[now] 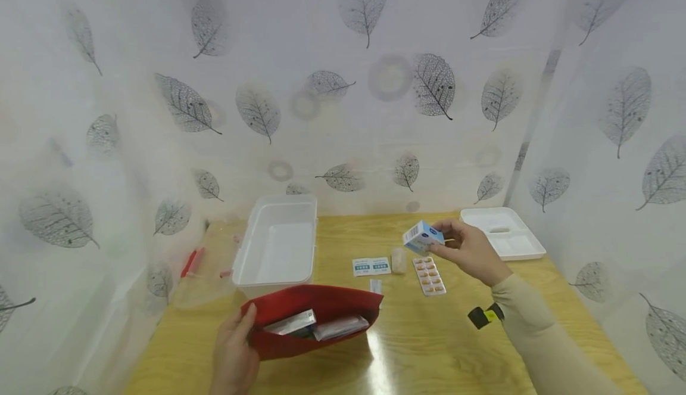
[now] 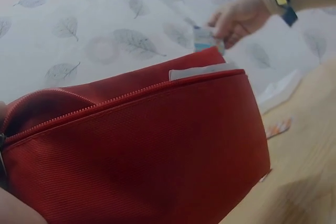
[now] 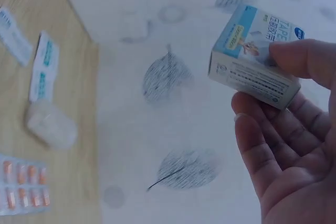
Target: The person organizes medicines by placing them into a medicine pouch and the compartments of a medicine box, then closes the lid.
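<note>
My left hand [image 1: 236, 347] grips the left end of a red zippered pouch [image 1: 316, 299], its mouth unzipped. Inside the pouch lie a silvery packet [image 1: 292, 323] and a clear plastic packet [image 1: 341, 327]. My right hand [image 1: 471, 249] pinches a small blue and white tape box [image 3: 257, 51] between thumb and fingers, raised above the table. Below that hand lies a blister pack [image 1: 429, 276] of orange capsules. Beside the blister pack are a whitish roll [image 1: 398, 261], blue and white sachets [image 1: 371, 266] and a small packet [image 1: 376, 286] partly behind the pouch.
A white plastic bin [image 1: 278, 240] stands at the back left, with a clear plastic bag [image 1: 206, 270] holding red items to its left. At the back right lies a white lid-like tray [image 1: 504, 234]. Leaf-printed curtains [image 1: 343, 115] enclose the wooden table [image 1: 455, 341].
</note>
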Demonstrator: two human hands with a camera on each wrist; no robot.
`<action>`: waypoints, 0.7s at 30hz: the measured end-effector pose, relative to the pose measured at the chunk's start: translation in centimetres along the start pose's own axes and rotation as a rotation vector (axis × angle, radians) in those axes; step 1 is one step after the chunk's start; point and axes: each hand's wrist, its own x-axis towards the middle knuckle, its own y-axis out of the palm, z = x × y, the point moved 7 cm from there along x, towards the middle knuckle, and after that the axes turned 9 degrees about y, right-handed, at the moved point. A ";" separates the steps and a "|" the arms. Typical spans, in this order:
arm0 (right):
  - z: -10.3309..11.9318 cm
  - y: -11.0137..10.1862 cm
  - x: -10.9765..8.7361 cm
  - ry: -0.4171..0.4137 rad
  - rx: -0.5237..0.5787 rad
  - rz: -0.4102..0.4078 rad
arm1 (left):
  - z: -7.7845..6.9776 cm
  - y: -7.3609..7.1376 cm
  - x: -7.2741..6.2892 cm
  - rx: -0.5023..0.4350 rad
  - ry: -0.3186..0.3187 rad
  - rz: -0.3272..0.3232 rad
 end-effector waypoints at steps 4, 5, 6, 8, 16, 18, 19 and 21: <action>5.6 0.7 -2.2 -0.162 -0.043 0.029 | 0.2 1.4 0.0 -0.028 0.040 0.028; 6.6 1.1 -2.6 -0.218 -0.047 0.036 | 0.3 1.6 0.0 -0.028 0.043 0.026; 7.3 1.5 -3.0 -0.271 -0.048 0.048 | 0.4 1.9 0.0 -0.024 0.041 0.025; 8.3 2.4 -3.6 -0.367 -0.045 0.070 | 0.5 2.2 -0.1 -0.021 0.037 0.020; 9.6 6.1 -4.7 -0.568 -0.109 0.130 | 1.2 3.5 -0.3 -0.041 0.021 -0.034; 9.4 7.0 -4.7 -0.584 -0.150 0.127 | 1.3 3.8 -0.4 -0.037 0.006 -0.048; 9.3 7.5 -4.7 -0.586 -0.169 0.130 | 1.4 4.0 -0.4 -0.038 0.003 -0.049; 9.1 8.2 -4.8 -0.603 -0.209 0.125 | 1.4 4.3 -0.5 -0.044 0.000 -0.054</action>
